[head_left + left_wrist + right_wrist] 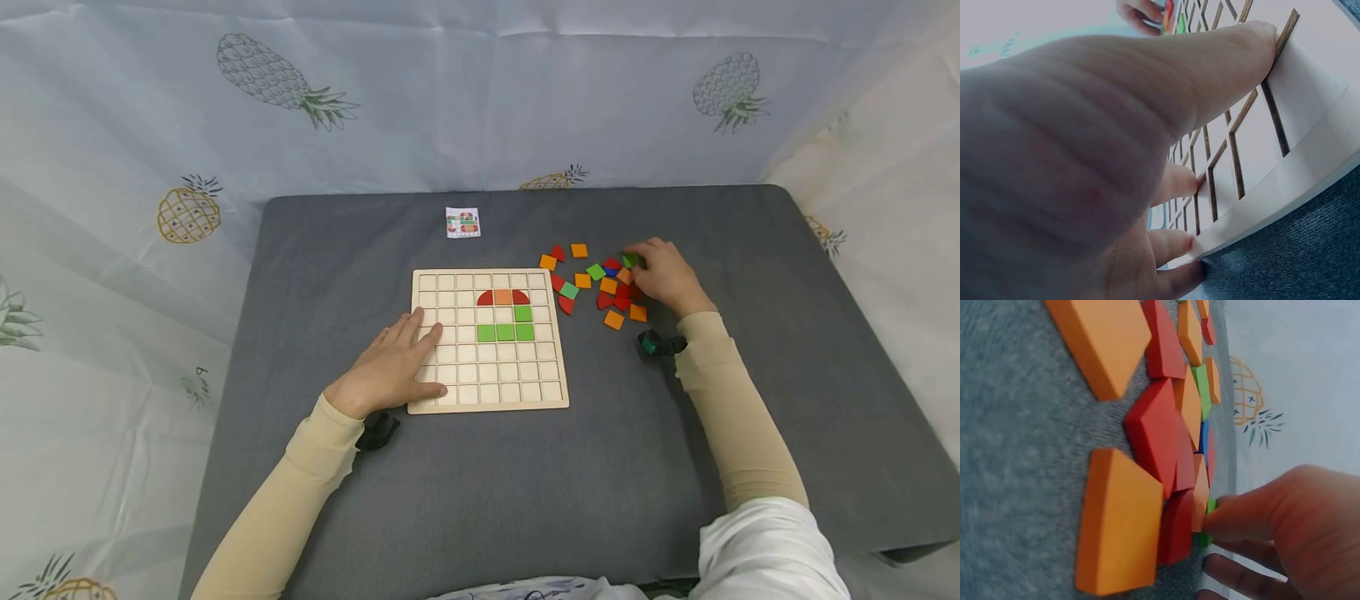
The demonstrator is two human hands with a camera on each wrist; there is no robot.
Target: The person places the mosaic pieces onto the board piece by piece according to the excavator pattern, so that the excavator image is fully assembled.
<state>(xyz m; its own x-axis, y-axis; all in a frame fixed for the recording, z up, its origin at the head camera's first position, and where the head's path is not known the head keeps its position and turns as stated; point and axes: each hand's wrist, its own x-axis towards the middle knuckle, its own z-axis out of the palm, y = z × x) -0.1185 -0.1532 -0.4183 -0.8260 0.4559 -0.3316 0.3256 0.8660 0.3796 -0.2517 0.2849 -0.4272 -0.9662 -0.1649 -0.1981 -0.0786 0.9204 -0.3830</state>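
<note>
A wooden grid board (487,407) lies on the grey table. My left hand (390,367) rests on its left side with fingers and thumb spread; in the left wrist view the thumb (1222,69) lies across the grid. Set in the board are green square tiles (506,332), an orange square tile (502,297) and two red quarter-round tiles (485,297). To the right of the board, my right hand (667,275) pinches a green tile (628,260) at the far edge of the loose pieces. The thumb partly covers that green tile (1211,505) in the right wrist view.
Loose orange tiles (613,319), red pieces (566,305), green tiles (569,291) and a blue piece (611,272) lie between board and right hand. A small pattern card (462,222) lies beyond the board. A pineapple-print cloth (450,100) hangs behind the table (480,492).
</note>
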